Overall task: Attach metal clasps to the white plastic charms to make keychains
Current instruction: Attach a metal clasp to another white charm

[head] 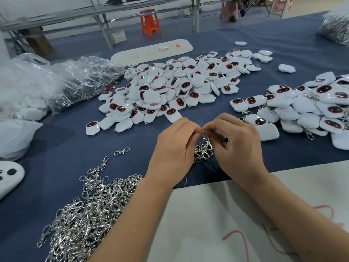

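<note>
Both hands meet over the dark blue table cloth (66, 148). The left hand (172, 146) holds a small bunch of silver metal clasps (204, 149), too tangled to count. The right hand (238, 143) pinches the top clasp, with one white plastic charm (220, 134) under its fingers. Two big heaps of white charms lie behind: loose ones (177, 86) and ones with clasps attached (309, 108). One clasp heap (88, 214) lies near left.

left hand (174, 146): gripping clasp bunch (203, 150)
right hand (238, 140): fingers (209, 127) pinching a clasp, charm partly hidden underneath
desk (66, 140): carrying charm pile (175, 87), clasp heap (88, 210)
</note>
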The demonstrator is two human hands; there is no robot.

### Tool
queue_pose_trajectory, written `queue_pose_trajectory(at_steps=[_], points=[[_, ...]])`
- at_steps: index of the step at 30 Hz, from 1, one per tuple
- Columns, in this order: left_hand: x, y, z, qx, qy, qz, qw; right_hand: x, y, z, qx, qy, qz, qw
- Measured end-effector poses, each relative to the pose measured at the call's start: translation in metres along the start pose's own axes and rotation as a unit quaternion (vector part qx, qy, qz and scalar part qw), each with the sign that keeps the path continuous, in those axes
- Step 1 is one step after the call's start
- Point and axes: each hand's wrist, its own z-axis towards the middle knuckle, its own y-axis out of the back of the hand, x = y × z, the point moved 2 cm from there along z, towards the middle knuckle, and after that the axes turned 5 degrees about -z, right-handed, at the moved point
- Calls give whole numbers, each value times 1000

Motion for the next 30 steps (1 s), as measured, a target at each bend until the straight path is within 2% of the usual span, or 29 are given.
queue_pose_trajectory(at_steps=[8, 12, 18, 22, 24, 26, 30], points=[[-2, -2, 0, -28, 19, -4, 999, 6, 3, -1, -26, 47, -90, 995], [-2, -2, 0, -33, 15, -7, 999, 6, 2, -2, -45, 39, -95, 994], [-5, 0, 2, -39, -8, 5, 999, -2, -2, -2, -50, -100, 89, 990], [-4, 0, 2, -29, -33, 2, 999, -12, -4, 0, 17, -191, 221, 956], [-4, 0, 2, -32, -35, -3, 999, -12, -5, 0, 75, -186, 275, 940], [-5, 1, 2, -37, -37, -8, 999, -10, -7, 0, 111, -156, 280, 940], [-4, 2, 3, -38, -35, -29, 998, -11, -5, 1, 85, -142, 284, 944]])
